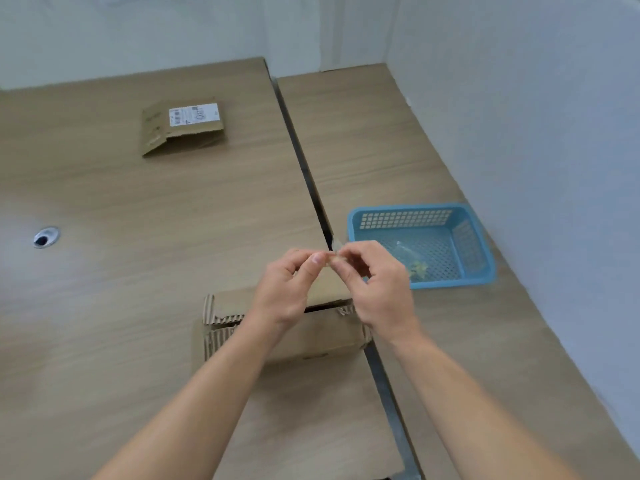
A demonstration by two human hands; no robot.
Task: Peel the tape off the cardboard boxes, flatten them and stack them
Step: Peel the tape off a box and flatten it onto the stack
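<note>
Both hands are up over the near box, fingertips meeting. Left hand [284, 292] and right hand [377, 289] each pinch the same small tape piece [335, 252], thumb against curled fingers. The tape is short and blurred. It spans roughly left-right between the two pinches, and one end sticks up past the fingertips. I can't tell whether it's folded or balled.

The near box [311, 337] sits on the left table [138, 220], directly under the wrists, right end at the gap [301, 161] between the tables. Its long axis runs left-right, slightly skewed. The left end is torn with the corrugation exposed. The top flap is slightly lifted, leaving a dark slit along the seam. It is not flattened.

The flattened box [181, 128] lies far back on the same table, well apart from the near one. It lies flat, long axis roughly left-right, with its left flap angled toward the camera. A white label [194, 114] is on top, near the far edge.

A blue basket [401, 211] sits on the right table [363, 150], just right of the hands, long axis left-right. Crumpled tape scraps [415, 268] lie in it. There's a cable grommet [45, 236] at far left.
</note>
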